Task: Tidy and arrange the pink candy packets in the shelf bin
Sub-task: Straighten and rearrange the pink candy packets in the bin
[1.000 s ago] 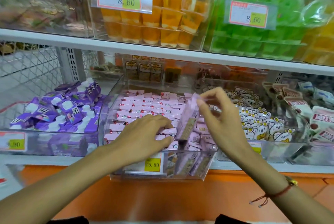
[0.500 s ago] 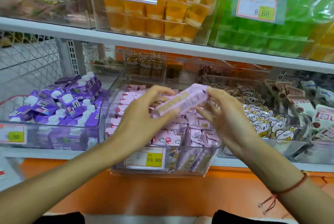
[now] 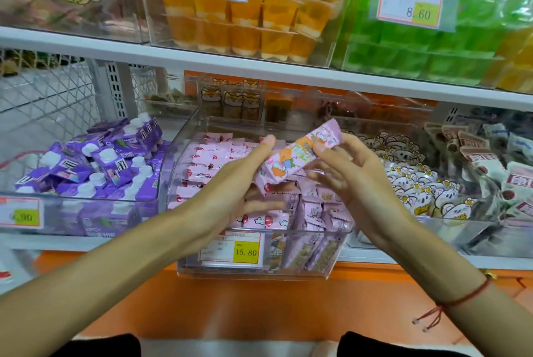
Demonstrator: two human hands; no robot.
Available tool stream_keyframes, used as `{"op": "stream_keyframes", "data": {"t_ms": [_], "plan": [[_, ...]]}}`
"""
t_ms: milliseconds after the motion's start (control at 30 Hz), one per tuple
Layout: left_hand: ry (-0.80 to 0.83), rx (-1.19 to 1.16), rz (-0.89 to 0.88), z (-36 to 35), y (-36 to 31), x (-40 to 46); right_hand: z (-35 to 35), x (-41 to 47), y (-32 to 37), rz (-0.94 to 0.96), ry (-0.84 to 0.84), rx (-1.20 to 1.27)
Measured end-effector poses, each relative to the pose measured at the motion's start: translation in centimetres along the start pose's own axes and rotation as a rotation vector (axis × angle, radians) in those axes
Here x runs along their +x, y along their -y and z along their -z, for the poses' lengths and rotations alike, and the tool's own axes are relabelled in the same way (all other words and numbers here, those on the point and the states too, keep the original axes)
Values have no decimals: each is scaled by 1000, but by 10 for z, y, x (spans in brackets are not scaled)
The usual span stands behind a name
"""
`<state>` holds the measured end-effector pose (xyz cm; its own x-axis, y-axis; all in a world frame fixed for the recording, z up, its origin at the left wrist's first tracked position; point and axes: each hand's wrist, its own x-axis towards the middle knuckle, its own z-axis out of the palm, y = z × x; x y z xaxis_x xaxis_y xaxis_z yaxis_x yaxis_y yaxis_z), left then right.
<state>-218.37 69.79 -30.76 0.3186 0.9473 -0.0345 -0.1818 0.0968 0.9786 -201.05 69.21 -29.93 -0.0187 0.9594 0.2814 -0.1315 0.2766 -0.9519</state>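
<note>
A clear shelf bin [image 3: 184, 172] holds several pink candy packets [image 3: 213, 155], flat in rows on the left and standing upright on the right. Above the bin I hold one long pink candy packet [image 3: 300, 155] tilted, printed face up. My right hand [image 3: 354, 178] pinches its upper right end between thumb and fingers. My left hand [image 3: 230, 186] holds its lower left end, thumb along the top edge and fingers underneath.
A bin of purple pouches [image 3: 95, 160] stands to the left, and a bin of white bear-print packets [image 3: 409, 181] to the right. A yellow 15.80 price tag [image 3: 233, 250] hangs on the pink bin's front. Orange jelly cups [image 3: 245, 19] and green jelly packs [image 3: 403, 48] fill the shelf above.
The packet went from upright in my right hand to held in both hands, then turned over so its printed face shows. My left hand left the bin to take it.
</note>
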Motion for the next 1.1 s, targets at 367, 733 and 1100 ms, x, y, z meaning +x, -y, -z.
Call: {"op": "stream_keyframes", "data": {"t_ms": [367, 733, 1100], "plan": [[-121, 534, -555, 11, 0, 0, 5, -8, -2, 419, 199, -889], [128, 1335, -365, 34, 24, 0, 15, 0, 1, 329, -31, -550], [221, 1435, -404, 52, 26, 0, 7, -1, -16, 232, 98, -668]]}}
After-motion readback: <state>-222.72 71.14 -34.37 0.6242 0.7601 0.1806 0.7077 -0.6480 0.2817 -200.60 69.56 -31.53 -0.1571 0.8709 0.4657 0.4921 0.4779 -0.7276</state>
